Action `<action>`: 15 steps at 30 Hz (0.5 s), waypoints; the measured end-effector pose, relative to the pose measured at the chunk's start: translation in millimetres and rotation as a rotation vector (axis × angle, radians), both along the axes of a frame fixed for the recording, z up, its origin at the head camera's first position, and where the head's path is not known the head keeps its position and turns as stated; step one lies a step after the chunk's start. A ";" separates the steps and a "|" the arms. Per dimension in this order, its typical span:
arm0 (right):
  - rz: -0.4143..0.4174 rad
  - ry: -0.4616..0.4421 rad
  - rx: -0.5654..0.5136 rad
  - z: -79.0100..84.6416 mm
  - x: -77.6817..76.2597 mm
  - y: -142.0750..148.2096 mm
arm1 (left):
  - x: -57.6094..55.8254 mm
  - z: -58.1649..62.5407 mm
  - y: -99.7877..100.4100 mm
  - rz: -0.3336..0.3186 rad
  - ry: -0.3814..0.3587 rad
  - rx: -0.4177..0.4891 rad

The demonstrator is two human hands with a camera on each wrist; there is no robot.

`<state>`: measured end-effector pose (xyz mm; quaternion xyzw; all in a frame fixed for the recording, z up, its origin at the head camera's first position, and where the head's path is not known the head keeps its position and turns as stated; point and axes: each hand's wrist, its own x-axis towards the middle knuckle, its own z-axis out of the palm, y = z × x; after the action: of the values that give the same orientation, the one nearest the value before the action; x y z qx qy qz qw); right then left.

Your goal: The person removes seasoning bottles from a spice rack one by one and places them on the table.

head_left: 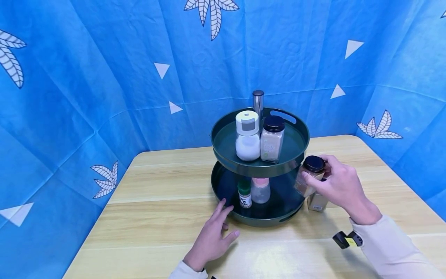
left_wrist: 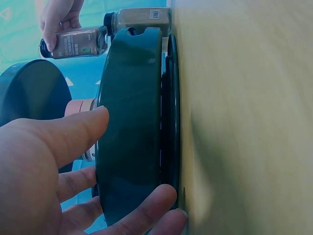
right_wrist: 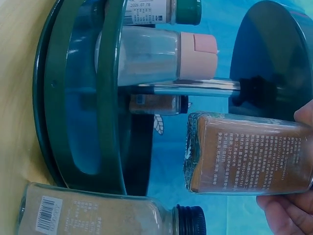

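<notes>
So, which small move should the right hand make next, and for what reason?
Probably ease the held jar leftward, under the upper tray, until it is over the lower tray. The right hand grips it near its lid, its base is higher than the lower tray's rim, and bare floor shows to the right of the pink-capped bottle.

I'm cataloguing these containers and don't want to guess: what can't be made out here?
Right wrist view: the held jar's lid, cut off by the right edge.
Head view: much of the standing jar, behind the right hand and held jar.
Left wrist view: most of the pink-capped bottle, behind the lower tray's wall.
Head view: any print on the white-topped bottle's grey label, too small.
</notes>
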<state>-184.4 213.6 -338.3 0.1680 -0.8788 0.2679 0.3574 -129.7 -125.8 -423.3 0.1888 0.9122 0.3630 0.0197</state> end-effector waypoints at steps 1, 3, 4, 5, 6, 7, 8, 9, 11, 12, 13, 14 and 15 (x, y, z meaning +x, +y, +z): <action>-0.001 0.004 0.003 0.6 0.0 0.3 | 0.0 0.1 0.1 0.000 -0.001 0.000; -0.003 0.009 0.005 2.0 0.4 1.2 | -0.2 0.2 0.3 0.000 -0.005 0.000; -0.004 0.010 0.004 2.7 0.5 1.5 | -0.2 0.2 0.4 0.000 -0.007 -0.001; -0.005 0.013 0.005 3.3 0.6 2.0 | -0.2 0.2 0.4 -0.001 -0.007 0.001; -0.008 0.016 0.007 4.0 0.8 2.4 | 0.0 0.2 0.3 -0.002 -0.008 0.002; -0.010 0.018 0.007 4.6 0.8 2.9 | 0.1 0.1 0.2 -0.003 -0.008 0.003; -0.012 0.020 0.006 5.1 0.7 3.3 | 0.3 0.1 0.1 -0.004 -0.007 0.004; -0.015 0.023 0.005 5.6 0.7 3.5 | 0.4 0.1 0.0 -0.005 -0.005 0.005; -0.019 0.029 0.004 6.2 0.2 4.2 | 0.6 0.1 -0.3 -0.008 -0.002 0.008; -0.019 0.030 0.003 6.6 0.0 4.5 | 0.6 0.2 -0.4 -0.009 -0.002 0.008; -0.019 0.031 0.002 6.8 -0.2 4.8 | 0.5 0.3 -0.4 -0.010 -0.001 0.009; -0.020 0.036 0.002 7.3 -0.5 5.2 | 0.5 0.4 -0.5 -0.011 -0.001 0.011; -0.019 0.041 0.002 7.7 -0.6 5.5 | 0.4 0.5 -0.5 -0.011 0.000 0.012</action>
<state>-185.0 219.1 -330.6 0.1654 -0.8731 0.2602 0.3776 -129.3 -126.2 -422.8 0.1941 0.9090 0.3682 0.0208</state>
